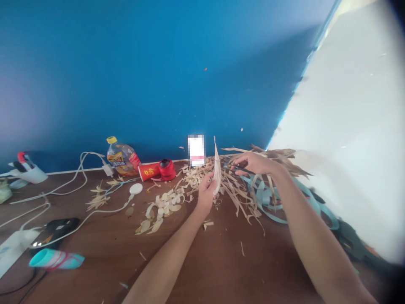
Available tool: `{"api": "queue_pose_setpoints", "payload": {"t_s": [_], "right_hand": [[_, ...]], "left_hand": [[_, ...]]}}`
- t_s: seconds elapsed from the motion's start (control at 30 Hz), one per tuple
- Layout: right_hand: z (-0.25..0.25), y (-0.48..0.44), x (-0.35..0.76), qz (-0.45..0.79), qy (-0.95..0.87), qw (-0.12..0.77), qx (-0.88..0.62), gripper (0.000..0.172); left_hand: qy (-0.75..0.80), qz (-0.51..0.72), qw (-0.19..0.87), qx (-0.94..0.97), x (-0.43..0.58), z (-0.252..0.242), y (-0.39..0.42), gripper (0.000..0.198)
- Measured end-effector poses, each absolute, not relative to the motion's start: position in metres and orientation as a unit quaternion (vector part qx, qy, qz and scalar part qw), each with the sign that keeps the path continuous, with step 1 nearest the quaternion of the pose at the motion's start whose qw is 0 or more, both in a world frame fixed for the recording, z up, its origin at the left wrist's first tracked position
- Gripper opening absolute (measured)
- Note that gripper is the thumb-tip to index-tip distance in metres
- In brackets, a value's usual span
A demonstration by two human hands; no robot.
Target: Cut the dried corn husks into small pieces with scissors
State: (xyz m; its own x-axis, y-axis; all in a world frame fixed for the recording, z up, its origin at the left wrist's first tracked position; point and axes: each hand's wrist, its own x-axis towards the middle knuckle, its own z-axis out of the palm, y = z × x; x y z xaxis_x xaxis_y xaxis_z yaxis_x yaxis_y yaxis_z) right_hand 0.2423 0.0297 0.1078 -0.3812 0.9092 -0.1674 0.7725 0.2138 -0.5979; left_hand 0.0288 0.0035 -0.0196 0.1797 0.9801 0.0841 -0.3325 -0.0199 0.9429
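Upright in my left hand [206, 192] is a pale dried corn husk [217, 171], pinched near its lower end and tapering to a point at the top. My right hand [251, 163] is closed on dark-handled scissors [236, 167], whose blades point left at the husk's edge. Whether the blades touch it I cannot tell. Beneath and between the hands lies a heap of husk strips [238, 192]. Left of my left hand, oval cut husk pieces [164, 204] are spread over the brown table [221, 266].
A plastic bottle [122, 159], a red roll [167, 169] and a white cable [95, 211] lie to the left. A turquoise roll [57, 259] sits near the front left. Light blue ribbon [275, 217] coils under my right forearm. A blue wall [177, 84] stands behind the table.
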Motion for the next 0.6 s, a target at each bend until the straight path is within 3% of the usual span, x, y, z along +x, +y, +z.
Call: {"api": "queue_pose_setpoints", "payload": {"t_s": [0.6], "right_hand": [[0.1013, 0.0349, 0.2459, 0.314, -0.789, 0.016, -0.528, 0.071]], "left_hand": [[0.365, 0.536, 0.595, 0.475, 0.0282, -0.0205, 0.0035, 0.045]]}}
